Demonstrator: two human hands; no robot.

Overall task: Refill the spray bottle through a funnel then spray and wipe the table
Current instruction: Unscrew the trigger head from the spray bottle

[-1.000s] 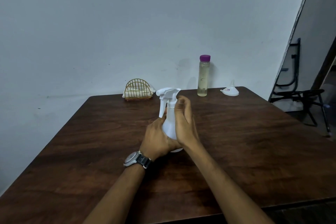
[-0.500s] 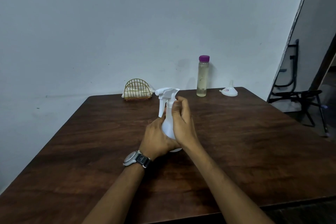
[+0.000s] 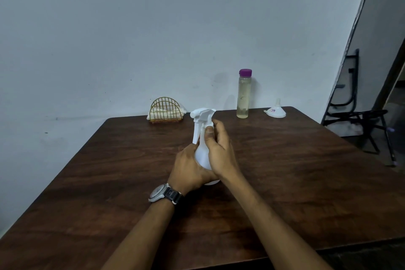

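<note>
Since the earlier frame, the right hand (image 3: 220, 151) has been shifted slightly on the neck of the spray bottle (image 3: 202, 151), its thumb now laid against the collar just under the trigger head; the bottle itself has been kept in place.

Nearest, two bare forearms are stretched over the dark wooden worktop (image 3: 306, 182), and a watch (image 3: 163, 193) is worn on the left wrist. The left hand (image 3: 189, 171) is wrapped around the lower body of the white spray bottle, its grip pressed closed on it. The right-hand grip is closed around the neck below the spray head. The bottle is held upright near the middle of the worktop, its base seen just above or on the surface; which cannot be told.

Farther back, along the wall, a gold wire holder (image 3: 166, 110) with folded cloths is set at the left. A clear bottle (image 3: 244, 95) of pale liquid with a purple cap is stood to its right, and a white funnel (image 3: 275, 112) is placed mouth down beyond that. A black folding chair (image 3: 359, 114) is seen past the worktop's right edge.
</note>
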